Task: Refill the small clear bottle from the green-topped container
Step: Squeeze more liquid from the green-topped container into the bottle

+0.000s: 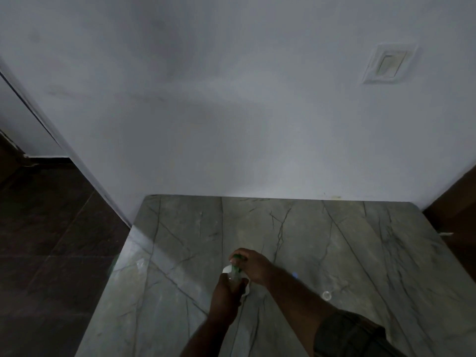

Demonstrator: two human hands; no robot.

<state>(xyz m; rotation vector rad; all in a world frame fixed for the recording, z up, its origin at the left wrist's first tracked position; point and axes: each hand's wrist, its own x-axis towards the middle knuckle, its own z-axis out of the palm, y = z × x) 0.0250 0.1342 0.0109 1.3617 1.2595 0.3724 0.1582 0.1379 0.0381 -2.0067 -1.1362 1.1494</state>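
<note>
hands bunched over the green-topped container, loads of free slab around them

biggest thing here is the pale wall (231, 112) filling the far half of the view, with a recessed switch plate (386, 64) up at the far right. dark floor tiles (46, 253) run down the left, and there's a strip of dark brown at the right edge too.

the marble table (347, 253) is grey-green with dark veins. its far edge butts right against the wall, its left edge angles down toward the near left beside the floor, and the far right corner sits near the brown strip. almost the whole top is bare, so there's plenty of open room left, right and far of the hands.

the left hand (226, 295) is closed around the body of the green-topped container (235, 273), near the middle of the slab on the near side. the right hand (253, 266) comes in from the right with a dark rolled sleeve (355, 333) and its fingers are curled over the green top. something white shows under the hands, can't tell what it is.

small round clear thing (326, 295) sits alone on the slab to the right of the right forearm, well apart from the hands. too small and blurry to say whether that's the small clear bottle or just a cap.
</note>
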